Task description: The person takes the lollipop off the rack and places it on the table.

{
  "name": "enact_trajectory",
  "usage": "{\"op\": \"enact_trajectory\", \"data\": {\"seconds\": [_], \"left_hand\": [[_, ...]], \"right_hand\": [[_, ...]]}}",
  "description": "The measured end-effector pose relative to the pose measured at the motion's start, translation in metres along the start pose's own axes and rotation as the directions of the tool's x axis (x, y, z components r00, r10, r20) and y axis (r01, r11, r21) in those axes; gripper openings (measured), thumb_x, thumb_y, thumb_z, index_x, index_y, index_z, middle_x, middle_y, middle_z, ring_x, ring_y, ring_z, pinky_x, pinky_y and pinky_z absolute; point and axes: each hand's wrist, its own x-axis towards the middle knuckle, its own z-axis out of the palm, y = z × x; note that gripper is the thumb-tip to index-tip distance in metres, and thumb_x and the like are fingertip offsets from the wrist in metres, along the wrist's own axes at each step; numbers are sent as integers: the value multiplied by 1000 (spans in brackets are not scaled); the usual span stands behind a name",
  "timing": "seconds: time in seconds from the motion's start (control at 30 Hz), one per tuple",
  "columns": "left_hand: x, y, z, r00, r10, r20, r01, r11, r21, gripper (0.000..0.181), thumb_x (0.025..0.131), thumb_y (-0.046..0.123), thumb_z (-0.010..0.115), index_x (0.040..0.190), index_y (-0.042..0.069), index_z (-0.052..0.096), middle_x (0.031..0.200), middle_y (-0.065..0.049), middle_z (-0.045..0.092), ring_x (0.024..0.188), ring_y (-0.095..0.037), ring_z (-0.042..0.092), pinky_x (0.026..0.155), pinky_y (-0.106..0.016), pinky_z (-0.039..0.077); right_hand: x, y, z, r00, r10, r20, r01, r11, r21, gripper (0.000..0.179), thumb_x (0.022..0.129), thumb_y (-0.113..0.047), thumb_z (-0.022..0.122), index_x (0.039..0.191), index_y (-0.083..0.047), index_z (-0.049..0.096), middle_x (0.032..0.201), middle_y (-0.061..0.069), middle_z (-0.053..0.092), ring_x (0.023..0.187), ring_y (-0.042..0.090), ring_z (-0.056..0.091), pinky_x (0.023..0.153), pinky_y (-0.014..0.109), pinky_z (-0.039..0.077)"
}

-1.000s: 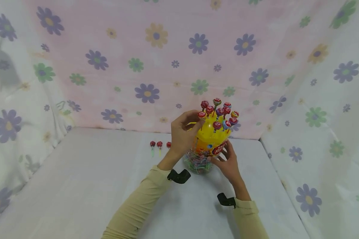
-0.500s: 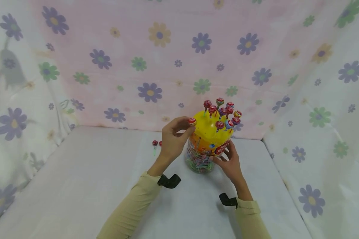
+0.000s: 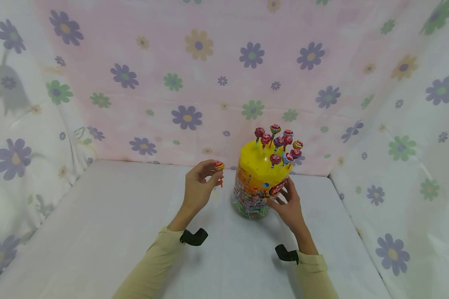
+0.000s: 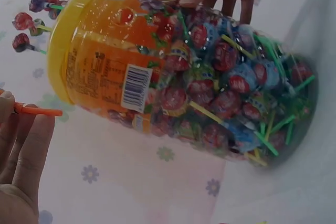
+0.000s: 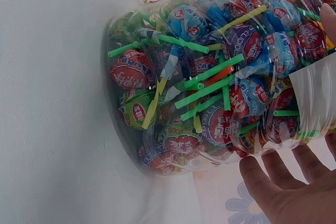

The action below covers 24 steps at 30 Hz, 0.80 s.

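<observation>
the left hand (image 3: 197,189) pinches a red and yellow lollipop (image 3: 219,165) by its orange stick (image 4: 44,112). the right hand (image 3: 289,207) grips a yellow-topped jar (image 3: 251,192) near the table (image 3: 97,216)'s back edge.

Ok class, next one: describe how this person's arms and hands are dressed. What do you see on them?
Both arms wear long, plain, pale yellow-beige fabric sleeves, left and right, ending near the wrists. At each wrist sits a small, black, bent, elbow-shaped device, left and right. The left hand and right hand are bare, without gloves. No cables are visible.
</observation>
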Motion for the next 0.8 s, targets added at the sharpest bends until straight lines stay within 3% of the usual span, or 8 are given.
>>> {"op": "enact_trajectory", "data": {"seconds": [0.17,0.3,0.5,0.63,0.8], "left_hand": [[-10,-12,-15,999,-49,-10,50,998,31,28,92,-3,71,119,-4,66,106,-24,69,87,-14,72,72,-32,64],[-16,-22,-28,997,-78,-19,79,994,76,29,90,-6,72,118,-4,66,105,-25,70,85,-9,71,69,-29,63],[-21,-39,-51,986,-159,-51,164,980,116,29,91,0,75,118,-4,68,104,-26,71,84,-14,73,67,-30,64],[-23,-51,-67,963,-256,-86,268,942,201,29,92,2,74,119,-4,68,103,-26,70,82,-15,72,65,-28,63],[-26,-66,-85,930,-355,-95,366,864,346,29,93,4,73,119,-6,67,103,-26,71,83,-24,74,63,-25,62]], "right_hand": [[-1,0,-1,1000,-14,-4,14,1000,8,98,89,-14,81,163,-29,19,164,7,31,146,40,37,116,61,37],[-2,-4,-1,1000,11,5,-11,1000,3,99,89,-12,80,163,-26,17,165,9,28,147,40,35,116,60,36],[-9,-28,0,1000,19,18,-19,1000,13,98,89,-8,79,164,-17,17,165,16,28,146,46,34,116,63,34],[-10,-34,1,1000,12,26,-13,1000,12,100,89,-9,80,164,-16,14,165,19,27,146,48,34,115,65,34],[-11,-37,1,999,23,26,-24,1000,18,97,89,-10,79,163,-16,17,165,17,27,146,46,34,116,63,34]]}}
